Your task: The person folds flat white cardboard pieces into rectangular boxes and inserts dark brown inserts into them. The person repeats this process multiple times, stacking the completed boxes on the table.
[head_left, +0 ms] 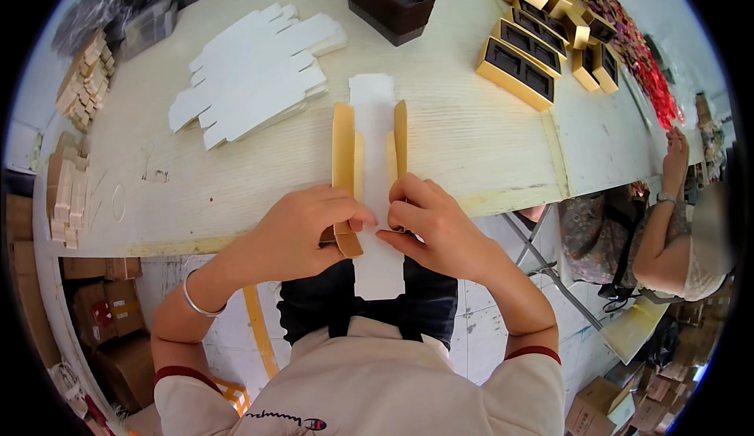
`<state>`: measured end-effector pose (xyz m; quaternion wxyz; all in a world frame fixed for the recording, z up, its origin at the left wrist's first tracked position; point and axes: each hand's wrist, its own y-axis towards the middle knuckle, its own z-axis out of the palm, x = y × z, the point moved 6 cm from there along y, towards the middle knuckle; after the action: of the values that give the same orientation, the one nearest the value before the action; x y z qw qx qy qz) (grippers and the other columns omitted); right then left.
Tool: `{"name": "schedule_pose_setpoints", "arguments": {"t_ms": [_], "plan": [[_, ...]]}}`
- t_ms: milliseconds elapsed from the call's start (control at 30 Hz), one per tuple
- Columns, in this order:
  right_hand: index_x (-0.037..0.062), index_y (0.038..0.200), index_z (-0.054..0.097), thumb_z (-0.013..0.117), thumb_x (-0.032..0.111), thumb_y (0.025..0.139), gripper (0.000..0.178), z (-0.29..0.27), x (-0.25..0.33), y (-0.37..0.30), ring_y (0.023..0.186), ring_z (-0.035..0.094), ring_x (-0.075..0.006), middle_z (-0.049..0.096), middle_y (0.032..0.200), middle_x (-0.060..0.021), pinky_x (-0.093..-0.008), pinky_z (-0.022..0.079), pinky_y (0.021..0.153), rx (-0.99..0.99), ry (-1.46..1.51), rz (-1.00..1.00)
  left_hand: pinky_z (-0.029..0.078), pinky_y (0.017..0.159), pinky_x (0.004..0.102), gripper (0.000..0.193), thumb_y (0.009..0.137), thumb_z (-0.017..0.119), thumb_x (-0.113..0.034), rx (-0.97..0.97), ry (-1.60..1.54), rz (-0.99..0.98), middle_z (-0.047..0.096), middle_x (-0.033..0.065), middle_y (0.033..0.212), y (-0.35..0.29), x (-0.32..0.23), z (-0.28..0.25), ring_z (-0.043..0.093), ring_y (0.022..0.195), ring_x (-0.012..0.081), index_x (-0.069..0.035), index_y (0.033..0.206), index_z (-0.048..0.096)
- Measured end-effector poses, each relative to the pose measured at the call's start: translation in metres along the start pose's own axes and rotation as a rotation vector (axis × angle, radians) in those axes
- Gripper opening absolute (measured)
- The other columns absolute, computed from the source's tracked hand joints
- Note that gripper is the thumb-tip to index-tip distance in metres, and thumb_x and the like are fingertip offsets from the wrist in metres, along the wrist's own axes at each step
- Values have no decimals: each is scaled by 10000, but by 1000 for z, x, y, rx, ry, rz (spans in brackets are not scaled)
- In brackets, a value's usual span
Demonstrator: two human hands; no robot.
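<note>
A long cardboard box blank (374, 141) lies lengthwise in front of me, its near end reaching over the table edge above my lap. Its middle strip is white, and both gold side walls are folded upright. My left hand (318, 218) grips the near end of the left wall, where a small gold flap bends out below the fingers. On the opposite wall my right hand (432, 220) is closed, with curled fingers and the thumb toward the middle strip. Just beyond, to the left, lies a stack of flat white blanks (255, 75).
Dark brown plastic trays (389, 0) are stacked at the far middle. Gold boxes with dark inserts (518, 71) stand at far right, near a red heap (660, 98). Small cardboard pieces (71, 188) line the left edge. Another person's arm (667, 208) is at right.
</note>
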<state>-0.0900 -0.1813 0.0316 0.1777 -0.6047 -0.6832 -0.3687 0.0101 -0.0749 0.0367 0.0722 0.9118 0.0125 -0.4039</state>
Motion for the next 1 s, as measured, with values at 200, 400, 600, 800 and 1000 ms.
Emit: {"name": "schedule_pose_setpoints", "arguments": {"t_ms": [200,400,600,800,1000], "plan": [[29,874,505,669,-22,762,205,0,4,5,803,505,-322,474,920,-119,-382,443,718,54,97,90,476,620,368,245,731,736,-65,-60,44,-94,614,83,816,8,-7,10,600,729,292,-58,920,580],[35,912,485,614,-105,734,261,-1,3,3,847,547,-317,481,1085,-137,-360,472,740,86,264,233,447,564,366,207,741,740,-62,-218,18,-62,579,97,728,10,-9,17,579,655,289,-45,810,546],[6,1155,512,593,-125,695,485,-10,20,-18,977,573,-321,380,1395,-208,-350,476,829,67,197,129,461,586,375,168,755,727,-84,-183,126,-24,591,106,738,11,-8,13,586,673,302,-40,782,567],[-76,1148,575,653,-85,634,520,12,19,-42,962,591,-320,523,1294,-203,-393,477,818,-190,-362,-296,457,602,355,162,813,668,-86,-50,-126,-129,581,91,739,16,-4,14,585,674,248,-40,926,562],[-40,996,618,690,-47,683,322,2,17,-24,854,596,-314,616,1025,-165,-370,487,723,-285,-119,-237,390,637,246,166,913,594,-93,92,-492,-209,517,16,845,8,9,2,461,682,88,-43,1045,508]]}}
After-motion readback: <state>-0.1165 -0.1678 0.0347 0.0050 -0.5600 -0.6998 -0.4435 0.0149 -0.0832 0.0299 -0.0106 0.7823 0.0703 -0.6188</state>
